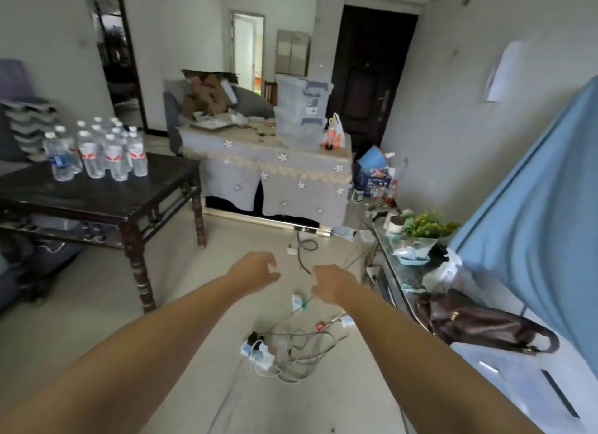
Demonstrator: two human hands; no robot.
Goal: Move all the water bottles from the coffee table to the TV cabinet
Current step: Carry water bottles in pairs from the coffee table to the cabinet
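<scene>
Several clear water bottles (97,148) with white caps and red labels stand in a cluster on the dark wooden coffee table (106,197) at the left. The TV cabinet (404,275) runs along the right wall, with a blue cloth (534,207) draped over what stands on it. My left hand (255,271) and my right hand (330,284) reach forward over the floor between table and cabinet. Both hands hold nothing, with fingers loosely curled.
A power strip with tangled cables (291,346) lies on the floor below my hands. A brown handbag (475,320), a plant (424,226) and small clutter sit on the cabinet. A cloth-covered table (275,171) with plastic boxes stands ahead.
</scene>
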